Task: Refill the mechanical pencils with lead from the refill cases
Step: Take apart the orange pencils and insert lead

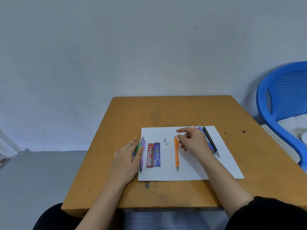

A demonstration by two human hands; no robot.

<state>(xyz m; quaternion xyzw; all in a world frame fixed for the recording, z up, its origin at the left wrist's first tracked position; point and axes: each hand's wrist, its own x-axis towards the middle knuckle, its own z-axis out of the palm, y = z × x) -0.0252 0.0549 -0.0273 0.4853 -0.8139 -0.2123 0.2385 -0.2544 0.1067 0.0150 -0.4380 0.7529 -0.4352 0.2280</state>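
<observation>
An orange mechanical pencil [176,153] lies on the white paper sheet [196,170], tip toward me. Two small grey caps [166,141] lie just left of its top end. A red lead case [150,155] and a blue lead case [157,154] lie side by side. My left hand [127,161] rests flat on a group of pencils at the sheet's left edge, among them a purple pencil [142,151] and a green pencil [137,147]. My right hand [193,141] hovers by the orange pencil's top, fingers loosely bent, holding nothing visible.
Several more pencils [210,141], black, blue and pink, lie at the sheet's right behind my right hand. The brown wooden table [166,112] stands against a wall. A blue plastic chair [282,103] is to the right.
</observation>
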